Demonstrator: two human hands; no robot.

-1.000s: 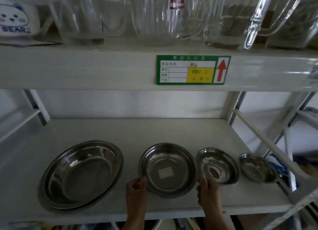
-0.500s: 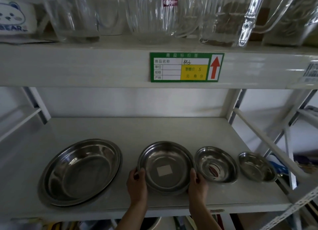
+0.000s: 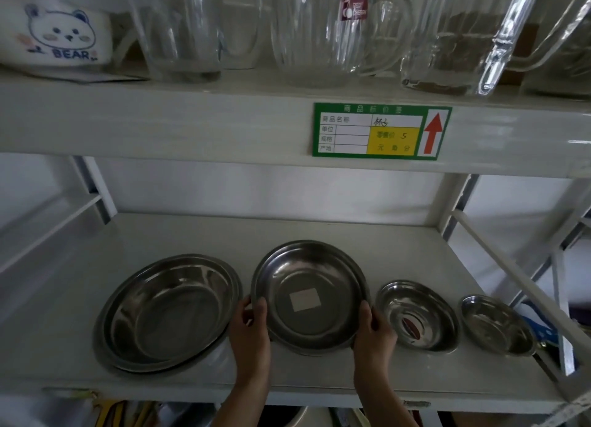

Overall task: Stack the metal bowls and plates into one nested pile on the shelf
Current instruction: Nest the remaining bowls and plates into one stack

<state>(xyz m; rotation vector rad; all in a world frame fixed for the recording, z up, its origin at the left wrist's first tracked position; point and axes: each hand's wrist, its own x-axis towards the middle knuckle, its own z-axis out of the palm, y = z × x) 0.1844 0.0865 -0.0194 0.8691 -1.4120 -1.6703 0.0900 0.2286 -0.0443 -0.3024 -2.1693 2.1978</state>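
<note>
On the white shelf (image 3: 287, 231) lie metal dishes in a row. The largest plate (image 3: 166, 311) rests at the left. A medium plate (image 3: 308, 295) with a pale square sticker in its middle is tilted up off the shelf, held by both hands. My left hand (image 3: 251, 329) grips its left rim and my right hand (image 3: 372, 330) grips its right rim. A smaller bowl (image 3: 417, 316) with a red label inside sits to the right, and the smallest bowl (image 3: 497, 326) sits beyond it near the shelf's right end.
The upper shelf (image 3: 160, 119) hangs low overhead with glass pitchers (image 3: 307, 33) and a bear-printed white bowl (image 3: 60, 39); a green price tag (image 3: 380, 131) is stuck on its front edge. A diagonal white brace (image 3: 511, 276) runs along the right side.
Both hands closed on the medium plate's rims and lifted it, tilting it up off the shelf. The camera view shifted slightly.
</note>
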